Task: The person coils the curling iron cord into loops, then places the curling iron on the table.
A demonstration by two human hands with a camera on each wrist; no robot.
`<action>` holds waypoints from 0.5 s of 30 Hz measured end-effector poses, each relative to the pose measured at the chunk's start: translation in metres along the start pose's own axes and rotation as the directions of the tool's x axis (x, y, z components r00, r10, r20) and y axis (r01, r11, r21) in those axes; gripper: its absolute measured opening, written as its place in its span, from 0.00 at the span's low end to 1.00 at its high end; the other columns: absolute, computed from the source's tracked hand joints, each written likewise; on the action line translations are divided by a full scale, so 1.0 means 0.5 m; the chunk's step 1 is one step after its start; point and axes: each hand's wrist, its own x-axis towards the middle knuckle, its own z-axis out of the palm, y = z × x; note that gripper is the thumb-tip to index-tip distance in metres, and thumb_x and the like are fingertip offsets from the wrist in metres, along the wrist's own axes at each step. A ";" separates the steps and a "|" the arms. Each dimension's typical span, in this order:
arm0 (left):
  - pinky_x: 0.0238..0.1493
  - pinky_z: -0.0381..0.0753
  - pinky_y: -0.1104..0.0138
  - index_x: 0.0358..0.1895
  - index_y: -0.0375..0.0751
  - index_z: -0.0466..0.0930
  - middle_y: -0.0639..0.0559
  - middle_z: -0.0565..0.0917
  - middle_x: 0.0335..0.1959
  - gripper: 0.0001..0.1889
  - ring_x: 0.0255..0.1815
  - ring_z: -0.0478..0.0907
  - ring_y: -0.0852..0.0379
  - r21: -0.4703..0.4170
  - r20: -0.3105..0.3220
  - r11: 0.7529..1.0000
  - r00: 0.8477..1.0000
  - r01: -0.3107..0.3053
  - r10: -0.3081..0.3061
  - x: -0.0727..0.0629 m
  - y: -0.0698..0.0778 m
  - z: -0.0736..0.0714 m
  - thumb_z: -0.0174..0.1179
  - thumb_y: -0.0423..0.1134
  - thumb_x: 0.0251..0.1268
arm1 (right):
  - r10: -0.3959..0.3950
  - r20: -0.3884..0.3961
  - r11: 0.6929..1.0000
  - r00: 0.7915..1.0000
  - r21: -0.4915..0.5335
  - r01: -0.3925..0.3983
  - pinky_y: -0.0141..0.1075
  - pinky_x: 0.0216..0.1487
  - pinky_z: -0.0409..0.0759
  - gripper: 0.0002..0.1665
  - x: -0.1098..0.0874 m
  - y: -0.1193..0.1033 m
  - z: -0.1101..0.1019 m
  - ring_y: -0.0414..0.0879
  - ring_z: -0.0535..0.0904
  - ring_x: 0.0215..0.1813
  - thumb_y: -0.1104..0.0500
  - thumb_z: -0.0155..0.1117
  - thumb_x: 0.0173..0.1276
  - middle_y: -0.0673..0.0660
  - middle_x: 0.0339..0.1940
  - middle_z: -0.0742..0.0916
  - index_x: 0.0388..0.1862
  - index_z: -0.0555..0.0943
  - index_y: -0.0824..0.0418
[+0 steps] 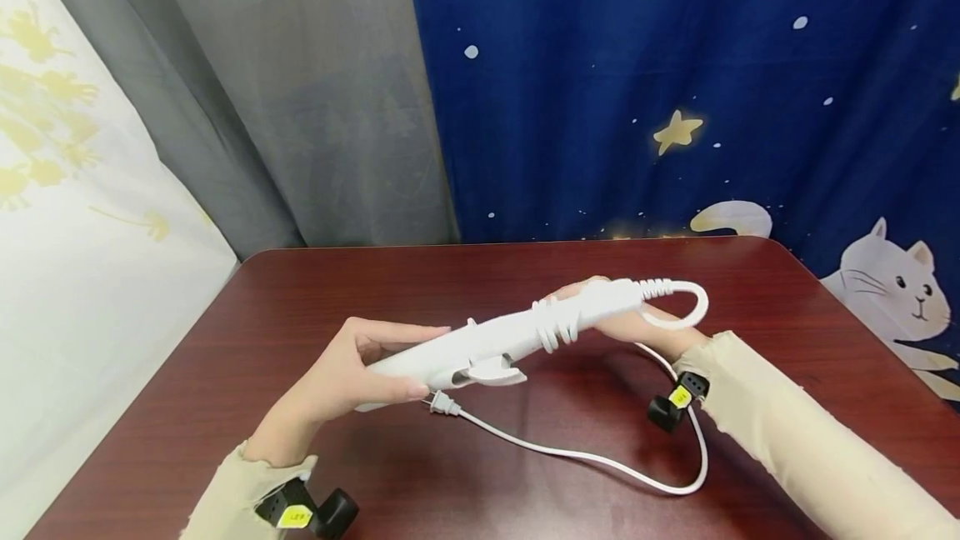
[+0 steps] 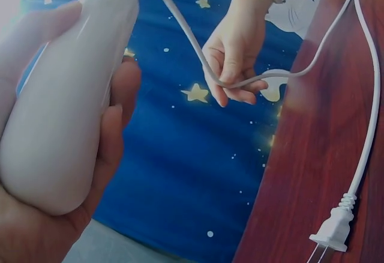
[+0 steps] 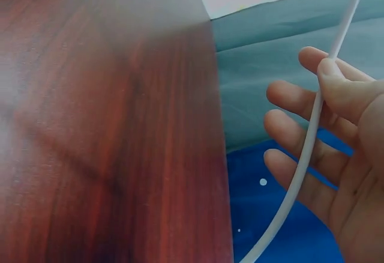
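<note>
Head view: one white appliance (image 1: 510, 335), held at a slant above the dark red surface (image 1: 405, 477); white cord (image 1: 570, 453), several turns wound round the body; one plug (image 1: 444, 403), resting on the surface; one flap (image 1: 495, 371), on the appliance's near side. Handling, as judged: body held steady, cord under light, even tension, turns laid side by side, flap left clear. Left hand (image 1: 345, 377): fingers and thumb curled about the appliance's left end. Right hand (image 1: 628, 329): partly hidden behind the other end, finger state not to be told from here. Left wrist view: appliance's smooth rounded end seated in the left palm, thumb to one side, fingers to the other; right hand well apart from the body, cord running between the two. Right wrist view: cord pinched between thumb and forefinger, remaining fingers spread, slightly bent, the cord crossing in front of them; appliance not clearly shown; a loose pinch, letting cord slide, seems best.
</note>
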 end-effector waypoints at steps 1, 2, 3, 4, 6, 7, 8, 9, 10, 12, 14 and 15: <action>0.29 0.80 0.60 0.54 0.36 0.78 0.42 0.82 0.44 0.26 0.35 0.78 0.56 -0.014 0.018 1.000 1.000 0.012 -0.012 -0.001 0.000 0.000 0.66 0.24 0.45 | -0.017 0.023 1.000 1.000 -0.001 0.017 0.33 0.39 0.76 0.11 0.005 -0.001 -0.004 0.38 0.78 0.39 0.65 0.59 0.62 0.50 0.37 0.86 0.42 0.83 0.63; 0.29 0.80 0.59 0.54 0.35 0.78 0.42 0.82 0.44 0.26 0.35 0.78 0.56 -0.019 0.036 1.000 0.999 0.021 -0.021 -0.001 -0.001 0.000 0.67 0.24 0.45 | -0.023 0.065 0.999 0.998 0.038 0.020 0.34 0.40 0.76 0.12 0.009 -0.003 -0.007 0.40 0.79 0.39 0.64 0.58 0.64 0.51 0.39 0.86 0.46 0.83 0.62; 0.29 0.80 0.60 0.53 0.35 0.78 0.42 0.82 0.43 0.26 0.35 0.78 0.56 -0.025 0.052 0.999 0.998 0.037 -0.036 -0.002 -0.001 0.000 0.67 0.24 0.45 | -0.025 0.097 0.998 0.995 0.060 0.019 0.35 0.38 0.77 0.13 0.015 -0.004 -0.011 0.42 0.80 0.38 0.64 0.57 0.65 0.51 0.38 0.86 0.47 0.82 0.61; 0.30 0.80 0.60 0.53 0.35 0.78 0.41 0.82 0.44 0.26 0.34 0.78 0.56 -0.028 0.065 0.998 0.997 0.052 -0.050 -0.002 -0.002 0.000 0.68 0.24 0.44 | -0.013 0.113 0.997 0.994 0.071 0.005 0.36 0.36 0.78 0.12 0.018 -0.005 -0.014 0.43 0.80 0.35 0.62 0.57 0.66 0.52 0.37 0.86 0.47 0.82 0.60; 0.29 0.80 0.62 0.52 0.36 0.79 0.42 0.83 0.43 0.26 0.33 0.77 0.58 -0.007 0.081 0.997 0.994 0.073 -0.073 -0.003 -0.003 0.000 0.69 0.25 0.43 | -0.009 0.131 0.997 0.991 0.080 -0.002 0.38 0.33 0.79 0.12 0.024 -0.009 -0.020 0.45 0.80 0.31 0.61 0.57 0.67 0.54 0.37 0.86 0.46 0.83 0.60; 0.30 0.80 0.62 0.51 0.36 0.80 0.42 0.83 0.43 0.26 0.33 0.77 0.58 0.000 0.091 0.996 0.992 0.086 -0.085 -0.003 -0.004 -0.001 0.69 0.25 0.42 | -0.008 0.137 0.997 0.991 0.078 -0.003 0.39 0.32 0.79 0.12 0.026 -0.012 -0.022 0.45 0.80 0.30 0.61 0.57 0.67 0.54 0.36 0.86 0.46 0.83 0.60; 0.30 0.80 0.63 0.51 0.37 0.80 0.43 0.83 0.43 0.25 0.33 0.77 0.58 0.016 0.102 0.996 0.991 0.090 -0.091 -0.004 -0.005 -0.001 0.70 0.26 0.42 | -0.004 0.145 0.997 0.989 0.081 -0.008 0.39 0.32 0.79 0.12 0.028 -0.014 -0.024 0.45 0.80 0.30 0.61 0.57 0.67 0.54 0.36 0.86 0.45 0.83 0.61; 0.30 0.80 0.64 0.50 0.38 0.81 0.44 0.83 0.44 0.25 0.33 0.77 0.58 0.025 0.115 0.995 0.988 0.096 -0.099 -0.005 -0.005 -0.002 0.70 0.26 0.41 | -0.005 0.150 0.997 0.989 0.075 -0.006 0.39 0.32 0.79 0.11 0.031 -0.016 -0.025 0.45 0.80 0.30 0.62 0.56 0.67 0.54 0.37 0.86 0.45 0.83 0.61; 0.29 0.79 0.64 0.50 0.38 0.81 0.44 0.83 0.43 0.25 0.33 0.77 0.58 0.037 0.130 0.995 0.986 0.095 -0.099 -0.005 -0.007 -0.003 0.70 0.27 0.41 | 0.003 0.157 0.998 0.988 0.066 -0.014 0.38 0.32 0.79 0.11 0.032 -0.019 -0.026 0.44 0.80 0.30 0.61 0.57 0.67 0.52 0.37 0.86 0.44 0.83 0.61; 0.29 0.79 0.65 0.50 0.39 0.81 0.46 0.84 0.42 0.25 0.33 0.78 0.59 0.064 0.165 0.994 0.981 0.088 -0.098 -0.006 -0.008 -0.005 0.70 0.28 0.42 | 0.002 0.174 0.999 0.985 0.048 -0.010 0.36 0.31 0.78 0.10 0.037 -0.025 -0.030 0.42 0.79 0.30 0.61 0.57 0.67 0.50 0.35 0.86 0.42 0.84 0.61; 0.29 0.78 0.65 0.50 0.40 0.81 0.47 0.84 0.40 0.24 0.33 0.77 0.59 0.085 0.201 0.993 0.975 0.081 -0.096 -0.007 -0.011 -0.007 0.70 0.29 0.43 | 0.003 0.191 0.999 0.982 0.042 -0.011 0.35 0.31 0.78 0.10 0.042 -0.031 -0.034 0.42 0.79 0.30 0.61 0.58 0.66 0.48 0.33 0.85 0.40 0.84 0.61; 0.29 0.78 0.66 0.50 0.41 0.81 0.47 0.84 0.40 0.24 0.32 0.77 0.60 0.088 0.218 0.993 0.971 0.080 -0.098 -0.008 -0.012 -0.008 0.70 0.29 0.43 | -0.001 0.198 0.999 0.980 0.036 -0.006 0.36 0.31 0.78 0.09 0.044 -0.034 -0.036 0.43 0.79 0.29 0.60 0.58 0.66 0.48 0.33 0.85 0.39 0.84 0.61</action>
